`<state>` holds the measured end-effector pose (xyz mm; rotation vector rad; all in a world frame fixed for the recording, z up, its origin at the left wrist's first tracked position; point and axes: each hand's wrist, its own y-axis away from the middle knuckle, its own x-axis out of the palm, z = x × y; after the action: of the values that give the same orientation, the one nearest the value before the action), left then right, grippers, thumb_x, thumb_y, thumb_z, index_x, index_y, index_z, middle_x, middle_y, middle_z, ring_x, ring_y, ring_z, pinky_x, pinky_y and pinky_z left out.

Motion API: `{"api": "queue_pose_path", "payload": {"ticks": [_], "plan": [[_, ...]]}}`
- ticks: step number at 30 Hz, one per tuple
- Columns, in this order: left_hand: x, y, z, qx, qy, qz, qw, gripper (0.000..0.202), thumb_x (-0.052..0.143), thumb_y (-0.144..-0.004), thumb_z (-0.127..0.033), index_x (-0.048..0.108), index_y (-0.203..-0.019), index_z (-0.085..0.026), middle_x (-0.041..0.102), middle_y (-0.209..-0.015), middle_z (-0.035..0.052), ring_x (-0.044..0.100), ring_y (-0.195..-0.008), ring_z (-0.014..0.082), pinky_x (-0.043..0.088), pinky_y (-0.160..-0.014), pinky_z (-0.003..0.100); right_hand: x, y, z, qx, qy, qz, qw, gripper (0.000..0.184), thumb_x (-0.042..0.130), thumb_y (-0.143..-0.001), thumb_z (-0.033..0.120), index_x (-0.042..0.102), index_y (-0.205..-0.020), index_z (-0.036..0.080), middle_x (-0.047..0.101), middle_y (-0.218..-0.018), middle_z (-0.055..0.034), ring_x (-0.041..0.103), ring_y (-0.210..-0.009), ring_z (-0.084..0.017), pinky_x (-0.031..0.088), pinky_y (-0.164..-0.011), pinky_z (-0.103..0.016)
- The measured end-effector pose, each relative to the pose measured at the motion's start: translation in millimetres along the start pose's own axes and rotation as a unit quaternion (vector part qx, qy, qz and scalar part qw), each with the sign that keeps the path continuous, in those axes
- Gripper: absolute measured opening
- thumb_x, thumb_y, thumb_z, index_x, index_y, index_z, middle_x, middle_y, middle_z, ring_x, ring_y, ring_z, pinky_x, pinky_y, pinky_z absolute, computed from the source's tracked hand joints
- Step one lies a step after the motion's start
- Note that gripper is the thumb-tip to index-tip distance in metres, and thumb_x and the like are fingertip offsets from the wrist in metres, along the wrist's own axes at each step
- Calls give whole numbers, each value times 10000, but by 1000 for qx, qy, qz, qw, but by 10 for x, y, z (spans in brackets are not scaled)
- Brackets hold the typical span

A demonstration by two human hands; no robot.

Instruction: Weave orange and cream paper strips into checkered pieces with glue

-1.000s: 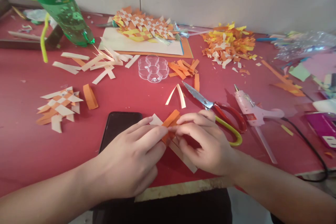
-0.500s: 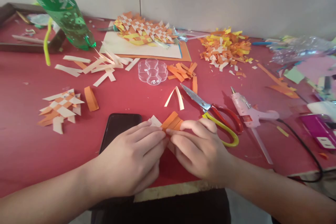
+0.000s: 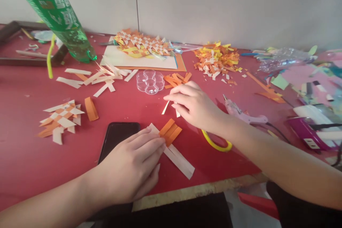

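My left hand (image 3: 132, 165) is closed at the table's front, its fingertips pinching orange paper strips (image 3: 172, 130) crossed over a long white paper strip (image 3: 181, 162). The white strip slants down to the right. My right hand (image 3: 196, 105) hovers over a folded cream paper strip (image 3: 165, 108), fingers apart; whether they touch it I cannot tell. Below the right forearm shows the yellow handle (image 3: 217, 145) of the scissors, whose blades are hidden. A black phone (image 3: 117, 133) lies beside and partly under my left hand.
A woven orange-and-white paper piece (image 3: 62, 115) lies at left. Behind it are cream strips (image 3: 100, 76), a clear palette (image 3: 150, 82) and a green bottle (image 3: 64, 21). Paper scraps (image 3: 217, 57) heap at the back. A pink glue gun (image 3: 242, 112) with a cord rests at right.
My right hand has left the paper strips and moved up and forward to the folded cream strip, covering most of the scissors. The long white strip under the orange ones now shows.
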<state>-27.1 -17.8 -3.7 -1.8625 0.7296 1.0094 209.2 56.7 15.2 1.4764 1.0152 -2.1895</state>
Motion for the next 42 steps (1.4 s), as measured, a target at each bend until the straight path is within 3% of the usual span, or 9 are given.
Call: {"api": "queue_pose_path", "payload": {"ticks": [4,7,10,13,16,20,25,30,42], "plan": [[6,22,10,-12,11,12,1000,304,547,-856,-122,691,-1115,-52,721,-1104,139,687,-1032,268,507,-1072,493,79,-149,-182,12,32,72,997,192,588,-884,104,753,-817,176,701,-1031,-85,565,-977,-254,486,-881,-441],[12,17,19,-10,5,6,1000,323,547,-875,-139,678,-1160,-61,721,-1111,142,687,-1055,283,549,-1024,478,-10,-134,-82,84,-94,51,991,159,604,-892,147,747,-860,209,726,-931,-37,615,-916,-203,503,-860,-390],[15,8,16,-8,-2,4,1000,317,541,-889,-153,681,-1162,-69,728,-1096,140,698,-1043,289,567,-1000,467,-95,-10,162,215,-296,50,929,87,656,-877,277,721,-911,230,741,-891,0,671,-794,-152,539,-730,-304],[11,13,7,-25,3,16,1000,289,545,-883,-166,695,-1108,-64,726,-1073,136,698,-1041,289,553,-1023,460,-47,180,398,269,-353,75,893,38,656,-864,252,684,-874,228,725,-849,17,675,-759,-130,543,-681,-263],[10,21,6,-32,5,25,999,302,542,-886,-174,686,-1128,-65,714,-1108,138,680,-1085,295,528,-1055,460,83,352,514,238,-234,39,942,68,654,-857,180,608,-810,199,669,-781,9,628,-743,-135,520,-685,-278],[20,19,13,-31,0,34,999,291,537,-896,-199,703,-1092,-61,712,-1095,152,686,-1076,304,538,-1041,456,172,471,518,120,-92,-10,988,120,639,-873,135,598,-768,176,644,-833,-37,562,-815,-169,491,-747,-328],[25,6,11,-28,-9,32,999,294,536,-897,-191,691,-1107,-56,703,-1132,161,675,-1097,310,540,-1038,458,126,538,491,75,-69,7,995,121,599,-926,183,720,-923,192,694,-893,-43,559,-873,-182,504,-811,-351],[31,14,0,-30,-8,20,999,288,546,-894,-179,687,-1109,-50,701,-1142,159,662,-1107,311,547,-1029,443,85,622,507,30,-70,7,997,218,568,-936,145,705,-1100,186,744,-1082,-27,595,-996,-182,498,-872,-366],[29,8,4,-44,-7,55,997,343,528,-923,-234,649,-1197,-68,684,-1194,141,671,-1086,282,529,-1052,463,123,681,505,30,-82,13,996,183,581,-946,182,704,-1080,200,740,-1110,-6,578,-1054,-194,448,-915,-390]]}}
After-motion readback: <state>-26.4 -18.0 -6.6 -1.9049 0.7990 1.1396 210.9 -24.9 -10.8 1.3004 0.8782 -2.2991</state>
